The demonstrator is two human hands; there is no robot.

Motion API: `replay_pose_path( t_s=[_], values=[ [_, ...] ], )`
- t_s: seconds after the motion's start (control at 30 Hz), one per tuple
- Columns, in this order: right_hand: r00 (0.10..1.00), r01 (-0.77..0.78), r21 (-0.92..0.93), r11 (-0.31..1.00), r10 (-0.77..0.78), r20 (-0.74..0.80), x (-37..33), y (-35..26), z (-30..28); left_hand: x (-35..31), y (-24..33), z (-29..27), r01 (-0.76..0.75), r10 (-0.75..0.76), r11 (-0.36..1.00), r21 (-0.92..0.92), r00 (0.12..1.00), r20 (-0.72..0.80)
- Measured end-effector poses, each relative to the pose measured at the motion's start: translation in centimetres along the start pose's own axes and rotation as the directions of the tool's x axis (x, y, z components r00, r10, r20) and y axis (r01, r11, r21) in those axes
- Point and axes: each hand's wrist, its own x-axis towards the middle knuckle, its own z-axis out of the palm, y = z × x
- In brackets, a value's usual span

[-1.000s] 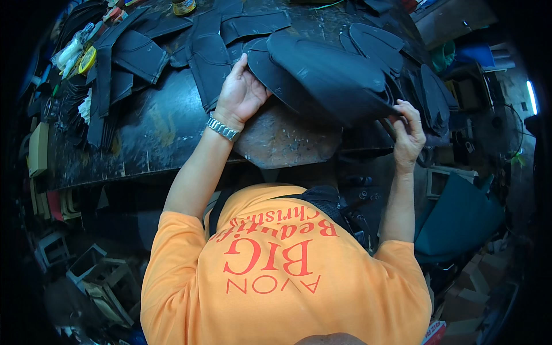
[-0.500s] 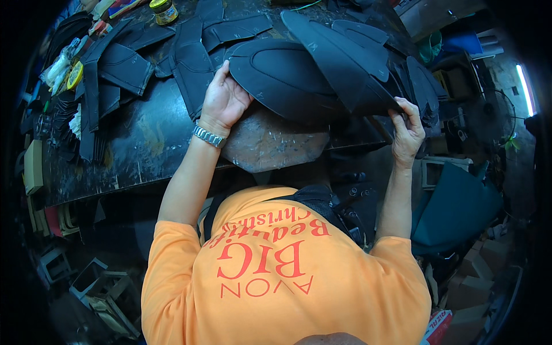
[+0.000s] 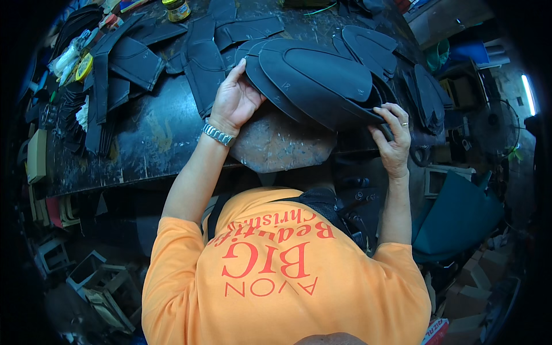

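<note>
Between my hands is a small stack of black shoe-upper pieces [image 3: 322,80], rounded at the left and marked with stitched curves and small pale marks. My left hand [image 3: 238,100], with a metal watch [image 3: 218,133] on its wrist, holds the rounded left end, thumb on top and palm under the edge. At the right end my right hand [image 3: 393,135] pinches the edges, where the layers fan apart and curl. The pieces are held above the near edge of the dark table [image 3: 155,138], over a worn board [image 3: 282,146].
More black cut pieces [image 3: 135,60] lie across the table's left and far side, others [image 3: 368,49] at the right. A yellow-labelled jar [image 3: 176,10] stands at the back. A fan [image 3: 494,126] and teal cloth [image 3: 457,218] are to the right, wooden stools [image 3: 106,287] at lower left.
The top piece, raised slantwise at the right before, now lies along the others in the stack. My right hand has moved slightly left and its grip has shifted; my left keeps its hold.
</note>
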Motion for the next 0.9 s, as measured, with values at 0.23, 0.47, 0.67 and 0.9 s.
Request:
replay_pose_path(
  t_s=[0.23,0.47,0.67,0.9],
  values=[
    [1.0,0.006,-0.046,0.999,-0.007,-0.015,-0.6,0.1,0.2,-0.1,0.1,-0.3,0.032,-0.027,0.998,-0.051,0.996,0.086],
    [0.999,0.03,-0.042,0.999,-0.03,-0.019,-0.7,0.0,0.5,-0.1,0.5,-0.7,0.08,-0.067,0.994,-0.068,0.983,0.173],
    [0.998,0.011,0.02,1.0,-0.01,-0.067,-0.6,-0.4,1.0,0.0,0.5,-1.0,0.108,-0.083,0.99,-0.096,0.969,0.235],
    [0.992,0.048,0.025,0.999,-0.045,-0.118,-0.6,0.0,1.0,0.2,0.4,-1.2,0.12,-0.109,0.992,-0.038,0.97,0.215]
  ],
)
